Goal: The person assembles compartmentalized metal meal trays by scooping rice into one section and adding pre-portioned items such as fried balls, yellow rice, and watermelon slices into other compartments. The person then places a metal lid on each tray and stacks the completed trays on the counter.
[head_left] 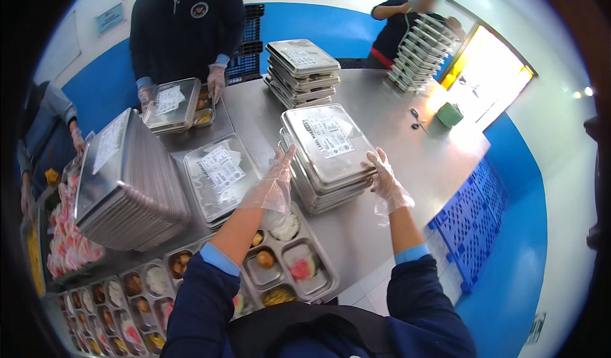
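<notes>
A stack of lidded metal food trays (321, 143) stands on the steel table, with a paper label on its top lid. My left hand (275, 183), in a clear plastic glove, lies along the stack's left side with fingers stretched out. At the right front corner, my gloved right hand (389, 183) touches the stack, its fingers extended and apart. Below my left forearm is an uncovered compartment tray (331, 288) with rice, watermelon, a round brown item and yellow food. Left of my left hand lies a lower stack of labelled trays (219, 175).
A tall pile of lids (137, 186) rises at left beside many filled trays (143, 320). Another tray stack (302, 71) stands behind mine. Scissors (417, 119) and a green object (449, 115) lie right. Co-workers handle trays across the table; blue pallets (474, 221) stand at right.
</notes>
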The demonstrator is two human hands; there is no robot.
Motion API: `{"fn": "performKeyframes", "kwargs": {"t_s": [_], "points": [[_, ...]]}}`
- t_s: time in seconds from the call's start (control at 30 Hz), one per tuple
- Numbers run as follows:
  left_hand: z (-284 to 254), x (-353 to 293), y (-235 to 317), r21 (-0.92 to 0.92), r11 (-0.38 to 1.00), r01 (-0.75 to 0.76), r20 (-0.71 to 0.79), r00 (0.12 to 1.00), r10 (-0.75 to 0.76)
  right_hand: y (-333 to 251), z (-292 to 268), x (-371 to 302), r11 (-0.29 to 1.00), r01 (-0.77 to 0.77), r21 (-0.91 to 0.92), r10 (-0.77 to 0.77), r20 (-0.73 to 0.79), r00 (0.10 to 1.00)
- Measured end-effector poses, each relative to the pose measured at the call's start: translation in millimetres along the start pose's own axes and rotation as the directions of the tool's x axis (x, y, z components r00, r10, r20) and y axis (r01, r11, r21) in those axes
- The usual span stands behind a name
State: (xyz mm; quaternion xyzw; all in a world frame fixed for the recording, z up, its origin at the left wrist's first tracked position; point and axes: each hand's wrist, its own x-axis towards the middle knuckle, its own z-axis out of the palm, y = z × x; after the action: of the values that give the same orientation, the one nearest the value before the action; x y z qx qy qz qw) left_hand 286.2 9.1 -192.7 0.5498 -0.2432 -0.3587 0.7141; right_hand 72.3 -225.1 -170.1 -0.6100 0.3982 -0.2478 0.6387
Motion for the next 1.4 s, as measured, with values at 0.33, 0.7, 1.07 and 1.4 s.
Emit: {"fn": "performKeyframes", "kwargs": {"t_s": [0.33,0.7,1.07,1.4], "points": [[53,47,-73,-0.233,0.958,0.169,-0.238,0.945,-0.224,55,-53,88,0.929,-0.318,0.187,0.207,0.451,0.868],[153,196,-123,0.190,0.979,0.076,-0.213,0.976,-0.035,33,-159,230,0.944,-0.322,0.073,0.226,0.567,0.792],[-40,-31,68,0.641,0.479,0.599,-0.710,0.700,0.075,-67,-50,87,0.344,0.849,-0.402,-0.892,0.143,0.429],[-215,-105,-83,0.673,0.713,0.199,-0.598,0.714,0.365,45,279,23,0.573,0.667,-0.476,-0.118,0.757,0.642]]}}
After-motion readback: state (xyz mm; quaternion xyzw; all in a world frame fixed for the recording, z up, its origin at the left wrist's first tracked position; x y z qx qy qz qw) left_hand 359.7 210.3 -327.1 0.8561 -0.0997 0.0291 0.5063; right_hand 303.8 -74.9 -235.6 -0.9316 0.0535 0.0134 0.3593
